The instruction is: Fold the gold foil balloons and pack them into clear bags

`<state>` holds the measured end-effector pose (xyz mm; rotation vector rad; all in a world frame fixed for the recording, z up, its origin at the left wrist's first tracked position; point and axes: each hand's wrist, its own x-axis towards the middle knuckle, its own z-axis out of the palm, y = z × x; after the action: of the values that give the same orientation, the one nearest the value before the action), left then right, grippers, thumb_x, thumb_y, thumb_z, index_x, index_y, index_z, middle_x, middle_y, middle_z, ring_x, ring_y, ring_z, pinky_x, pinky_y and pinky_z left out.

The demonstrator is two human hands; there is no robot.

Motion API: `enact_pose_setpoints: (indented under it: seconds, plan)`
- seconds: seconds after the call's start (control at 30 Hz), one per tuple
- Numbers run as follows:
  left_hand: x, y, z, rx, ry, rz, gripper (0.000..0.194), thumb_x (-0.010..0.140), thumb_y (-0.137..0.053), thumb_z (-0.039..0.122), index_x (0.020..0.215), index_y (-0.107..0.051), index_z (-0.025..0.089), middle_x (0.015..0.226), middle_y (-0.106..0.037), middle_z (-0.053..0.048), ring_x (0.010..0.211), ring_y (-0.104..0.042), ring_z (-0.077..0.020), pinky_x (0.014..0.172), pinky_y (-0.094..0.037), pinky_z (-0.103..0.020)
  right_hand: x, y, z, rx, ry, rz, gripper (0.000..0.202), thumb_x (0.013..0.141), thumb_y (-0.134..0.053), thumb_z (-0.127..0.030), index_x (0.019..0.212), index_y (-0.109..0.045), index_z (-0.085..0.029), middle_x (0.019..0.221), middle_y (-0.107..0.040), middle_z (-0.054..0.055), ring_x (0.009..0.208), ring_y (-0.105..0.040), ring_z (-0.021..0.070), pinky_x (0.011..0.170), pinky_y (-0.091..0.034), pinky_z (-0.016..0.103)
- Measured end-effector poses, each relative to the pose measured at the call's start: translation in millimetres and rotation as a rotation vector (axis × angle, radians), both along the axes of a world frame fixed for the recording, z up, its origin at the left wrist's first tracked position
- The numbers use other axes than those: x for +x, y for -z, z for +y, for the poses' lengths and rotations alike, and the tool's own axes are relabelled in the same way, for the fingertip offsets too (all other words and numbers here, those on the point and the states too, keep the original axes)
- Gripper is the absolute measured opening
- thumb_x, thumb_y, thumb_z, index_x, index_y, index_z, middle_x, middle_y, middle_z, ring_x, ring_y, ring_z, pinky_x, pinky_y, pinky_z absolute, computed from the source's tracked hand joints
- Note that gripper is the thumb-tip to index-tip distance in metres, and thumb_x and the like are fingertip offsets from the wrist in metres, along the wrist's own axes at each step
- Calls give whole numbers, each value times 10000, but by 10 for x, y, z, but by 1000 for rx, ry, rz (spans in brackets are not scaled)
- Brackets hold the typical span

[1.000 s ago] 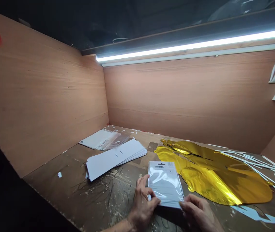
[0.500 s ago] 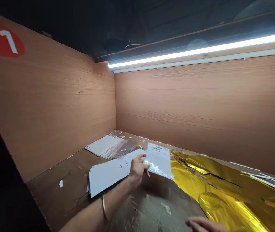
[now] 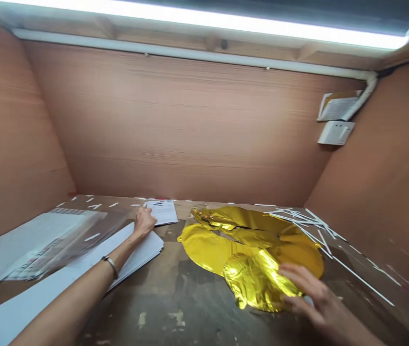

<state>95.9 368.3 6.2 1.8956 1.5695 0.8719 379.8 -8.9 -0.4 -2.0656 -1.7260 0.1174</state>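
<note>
My left hand (image 3: 144,223), a bracelet on its wrist, is closed at the left edge of a white printed packet (image 3: 164,212) near the back wall; its fingertips are partly hidden. Under that forearm lies a stack of white sheets (image 3: 143,250). At the right, my right hand (image 3: 307,295) has its fingers apart beside a crumpled gold foil piece (image 3: 258,283), and appears to hold nothing. Flatter gold foil pieces (image 3: 204,245) spread out behind it.
Clear plastic bags with white cards (image 3: 39,240) lie at the left. Thin white sticks (image 3: 310,223) are scattered at the back right. Small white scraps dot the back edge. A switch box (image 3: 336,132) hangs on the wall below a white pipe.
The view has turned to the right. My left hand has closed at the packet's edge, and the packet lies nearer the back wall. My right hand has come into fuller view beside the foil.
</note>
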Motion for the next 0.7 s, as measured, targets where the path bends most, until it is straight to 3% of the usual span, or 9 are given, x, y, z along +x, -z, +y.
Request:
enact_pose_setpoints:
  seconds: [0.07, 0.13, 0.23, 0.33, 0.43, 0.5, 0.6, 0.7]
  plan:
    - [43, 36, -13, 110, 44, 66, 223, 657, -561, 113, 878, -561, 83, 1112, -456, -147, 1144, -311, -353, 945, -238, -450, 589, 13, 71, -34, 146, -132, 402, 777, -463, -361, 1125, -517, -167, 1189, -487, 135, 1107, -432, 258, 928, -355, 418]
    - [182, 57, -100, 206, 88, 101, 262, 684, -529, 164, 938, -548, 101, 1168, -421, -146, 1179, -259, -349, 965, -206, -452, 1122, 78, 156, -82, 217, -248, 455, 771, -453, -360, 1178, -471, -159, 1249, -430, 129, 1154, -365, 267, 956, -296, 440]
    - [600, 110, -483, 420, 280, 197, 307, 731, -512, 257, 1004, -537, 120, 1206, -419, -146, 1178, -298, -306, 977, -232, -432, 1674, 213, 297, -137, 348, -276, 512, 760, -433, -336, 1242, -401, -165, 1319, -350, 124, 1182, -306, 301, 935, -278, 484]
    - [1148, 238, -1206, 619, 659, 317, 424, 759, -497, 427, 1114, -493, 195, 1288, -369, -131, 1213, -267, -316, 954, -253, -503, 1927, 331, 440, -157, 394, -255, 548, 743, -433, -355, 1263, -376, -192, 1347, -320, 97, 1183, -296, 318, 927, -264, 500]
    - [1587, 381, -1966, 628, 1078, 394, 663, 713, -412, 624, 1260, -338, 257, 1374, -232, -137, 1247, -168, -362, 933, -161, -617, 2003, 399, 542, -186, 380, -236, 535, 736, -433, -413, 1247, -396, -259, 1340, -348, 40, 1182, -306, 304, 915, -277, 482]
    - [1735, 416, -2264, 583, 1294, 390, 699, 721, -331, 659, 1295, -265, 267, 1384, -213, -132, 1258, -137, -353, 929, -109, -638, 2000, 405, 571, -195, 352, -233, 480, 741, -427, -434, 1198, -454, -292, 1295, -416, 17, 1150, -348, 293, 898, -288, 471]
    - [1713, 343, -2257, 495, 1468, 408, 701, 724, -285, 671, 1302, -254, 275, 1379, -235, -121, 1257, -140, -354, 920, -63, -650, 1924, 355, 578, -166, 304, -253, 353, 765, -411, -428, 1060, -568, -314, 1166, -533, 7, 1031, -441, 267, 856, -302, 451]
    - [1462, 189, -1877, 425, 1547, 449, 614, 740, -331, 636, 1275, -307, 336, 1370, -279, -70, 1252, -175, -339, 941, -37, -620, 1718, 297, 598, -104, 240, -279, 252, 782, -428, -376, 876, -640, -280, 964, -610, 10, 904, -491, 215, 792, -325, 378]
